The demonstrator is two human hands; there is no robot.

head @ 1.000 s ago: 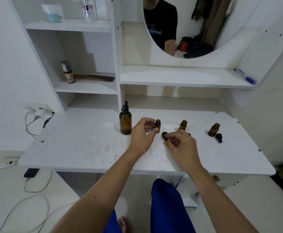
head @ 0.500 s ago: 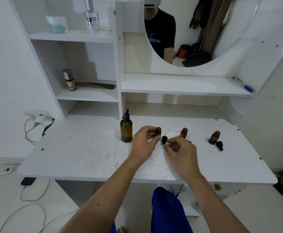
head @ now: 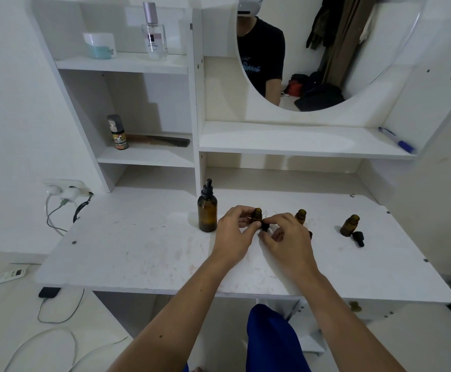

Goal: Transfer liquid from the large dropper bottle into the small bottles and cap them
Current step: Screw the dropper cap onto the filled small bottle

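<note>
The large amber dropper bottle stands capped on the white desk, left of my hands. My left hand grips an open small amber bottle on the desk. My right hand pinches a small black dropper cap right beside that bottle. A second open small bottle stands just behind my right hand. A third open small bottle stands further right, with its black cap lying next to it.
Shelves rise behind the desk with a perfume bottle, a jar, a spray can and a comb. A blue pen lies on the right shelf. A round mirror hangs above. Cables and a socket are at the left.
My right hand has carried the black cap leftward, close against the small bottle that my left hand holds. The camera has tilted upward a little.
</note>
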